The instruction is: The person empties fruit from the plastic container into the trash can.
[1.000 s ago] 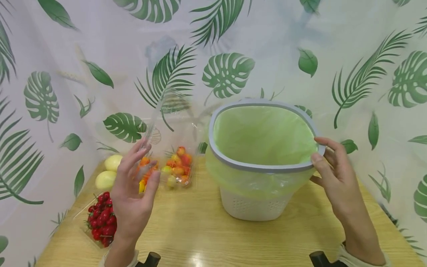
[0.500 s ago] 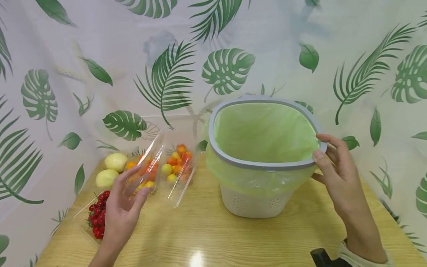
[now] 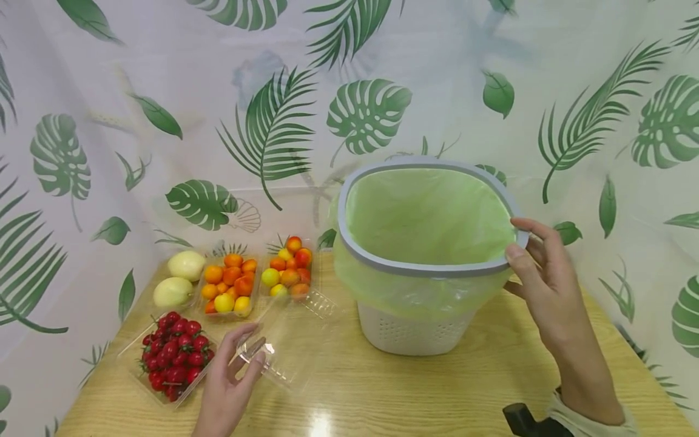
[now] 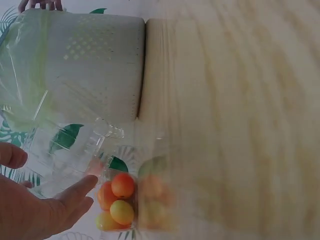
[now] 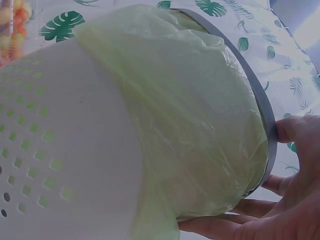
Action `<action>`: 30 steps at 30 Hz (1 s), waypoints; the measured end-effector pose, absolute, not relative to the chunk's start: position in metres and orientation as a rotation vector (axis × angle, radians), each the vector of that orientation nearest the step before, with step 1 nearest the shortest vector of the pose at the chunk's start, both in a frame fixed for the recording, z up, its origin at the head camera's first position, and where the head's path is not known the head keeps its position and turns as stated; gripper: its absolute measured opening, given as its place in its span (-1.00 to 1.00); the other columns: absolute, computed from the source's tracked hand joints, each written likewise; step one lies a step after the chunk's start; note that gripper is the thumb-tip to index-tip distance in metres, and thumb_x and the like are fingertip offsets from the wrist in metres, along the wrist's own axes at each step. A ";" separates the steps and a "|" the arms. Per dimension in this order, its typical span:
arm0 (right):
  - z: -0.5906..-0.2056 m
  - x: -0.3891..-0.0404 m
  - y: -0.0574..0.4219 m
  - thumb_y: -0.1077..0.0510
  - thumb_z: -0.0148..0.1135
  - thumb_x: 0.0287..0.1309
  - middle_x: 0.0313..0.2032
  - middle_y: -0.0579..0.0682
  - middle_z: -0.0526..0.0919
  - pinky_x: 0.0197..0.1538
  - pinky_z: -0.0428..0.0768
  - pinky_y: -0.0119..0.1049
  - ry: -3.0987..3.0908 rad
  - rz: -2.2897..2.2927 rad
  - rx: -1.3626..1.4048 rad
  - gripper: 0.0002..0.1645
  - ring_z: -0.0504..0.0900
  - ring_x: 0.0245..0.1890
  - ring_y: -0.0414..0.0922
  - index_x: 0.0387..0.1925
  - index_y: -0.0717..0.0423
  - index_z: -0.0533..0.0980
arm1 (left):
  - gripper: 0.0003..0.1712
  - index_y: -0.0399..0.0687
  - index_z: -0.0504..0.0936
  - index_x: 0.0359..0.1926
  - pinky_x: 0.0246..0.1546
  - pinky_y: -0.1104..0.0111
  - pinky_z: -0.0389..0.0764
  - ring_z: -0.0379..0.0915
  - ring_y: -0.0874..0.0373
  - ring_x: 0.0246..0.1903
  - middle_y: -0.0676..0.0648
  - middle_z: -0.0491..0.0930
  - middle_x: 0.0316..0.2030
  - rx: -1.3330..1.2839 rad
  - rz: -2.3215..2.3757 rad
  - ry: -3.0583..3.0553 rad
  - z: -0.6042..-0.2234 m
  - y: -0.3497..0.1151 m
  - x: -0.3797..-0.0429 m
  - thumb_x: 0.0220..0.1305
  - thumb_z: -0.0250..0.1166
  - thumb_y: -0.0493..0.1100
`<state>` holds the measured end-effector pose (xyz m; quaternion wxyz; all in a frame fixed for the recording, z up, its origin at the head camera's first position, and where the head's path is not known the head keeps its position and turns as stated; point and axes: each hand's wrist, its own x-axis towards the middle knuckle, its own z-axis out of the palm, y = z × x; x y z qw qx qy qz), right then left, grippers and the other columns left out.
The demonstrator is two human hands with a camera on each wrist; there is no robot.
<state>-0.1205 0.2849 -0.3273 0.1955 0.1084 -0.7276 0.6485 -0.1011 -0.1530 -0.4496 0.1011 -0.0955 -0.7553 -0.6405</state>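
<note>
My left hand (image 3: 226, 373) pinches the edge of a clear plastic box (image 3: 297, 346), held low over the table in front of the fruit. In the left wrist view the same transparent box (image 4: 65, 155) extends from between thumb and fingers. My right hand (image 3: 554, 291) grips the grey rim (image 3: 426, 269) of a white trash can (image 3: 412, 331) at its right side. A pale green bag (image 3: 431, 212) lines the can and folds down outside. In the right wrist view the thumb and fingers sit around the rim and over the bag (image 5: 200, 115).
Cherry tomatoes (image 3: 175, 352) fill a clear tray at the left. Behind it sit two pale yellow oval fruits (image 3: 173, 292) and two clear trays of small orange and yellow fruits (image 3: 229, 282). A leaf-patterned curtain (image 3: 366, 54) encloses the wooden table (image 3: 382, 394).
My left hand has brought the clear plastic box down from above the fruit trays to in front of them, uncovering the fruit. My right hand stays on the rim.
</note>
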 end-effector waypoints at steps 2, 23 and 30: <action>-0.327 -0.120 0.285 0.18 -0.02 0.57 0.41 0.31 0.23 -0.13 0.65 -0.50 -2.042 1.813 0.300 -0.46 0.52 0.16 -0.15 0.48 0.02 0.24 | -0.50 -0.26 0.40 0.34 0.04 0.32 0.66 0.52 -0.06 0.21 -0.30 0.41 0.32 -0.250 -1.861 -2.270 -0.453 -0.155 -0.100 0.44 0.24 -0.38; -0.326 -0.125 0.292 0.13 -0.02 0.57 0.39 0.31 0.27 -0.16 0.65 -0.48 -2.083 1.804 0.279 -0.47 0.49 0.19 -0.13 0.48 -0.03 0.25 | -0.46 -0.34 0.41 0.35 -0.16 0.19 0.76 0.42 -0.43 0.23 -0.40 0.41 0.32 -0.070 -2.098 -2.436 -0.470 -0.180 -0.102 0.39 0.26 -0.40; -0.322 -0.127 0.292 0.10 -0.02 0.58 0.43 0.41 0.21 -0.16 0.63 -0.51 -2.120 1.783 0.235 -0.46 0.45 0.25 -0.13 0.49 -0.05 0.25 | -0.46 -0.26 0.48 0.30 0.07 0.01 0.66 0.38 -0.40 0.27 -0.36 0.43 0.32 -0.187 -1.691 -2.693 -0.457 -0.187 -0.101 0.33 0.36 -0.37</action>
